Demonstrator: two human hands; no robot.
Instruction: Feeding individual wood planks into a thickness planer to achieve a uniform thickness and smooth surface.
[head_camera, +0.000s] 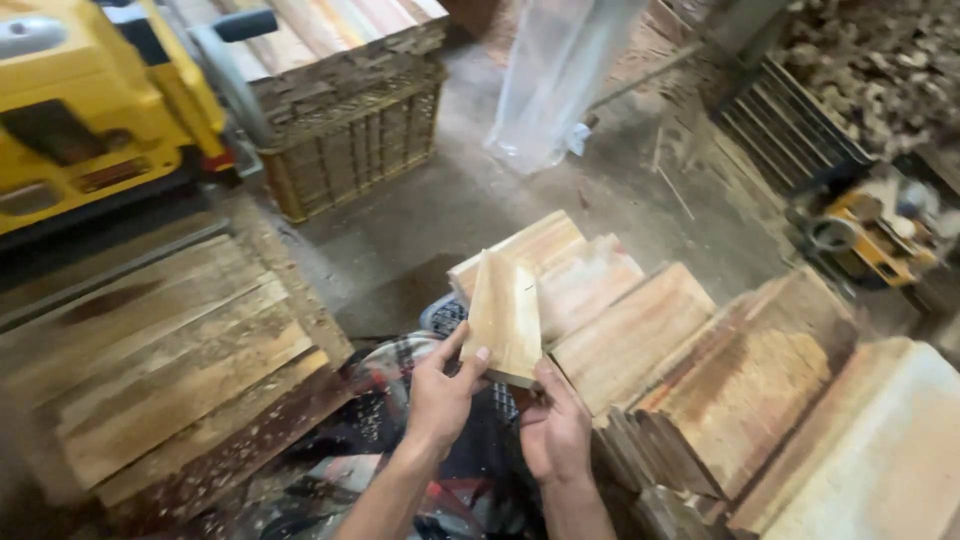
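a: obs. your left hand (440, 395) and right hand (553, 430) both grip one small wooden board (503, 318) by its lower end, fingers wrapped on its edges. you hold it upright in the air, tilted a little, in front of your knees.

b: where does it sit against the rest?

a: it hangs just in front of the stacked boards (640, 335), which fan out in leaning rows to your right. whether it touches the nearest stack you cannot tell from this view. to your left lies a flat pile of planks (170, 370), and behind it a yellow machine (95, 110) beside a loaded crate (355, 145). a clear plastic bag (555, 80) hangs over the concrete floor (450, 210).

b: progress?

a: judged only. many boards stand in the rows to your right and many lie flat to your left; one is in your hands. which pile is finished work the frame does not show.
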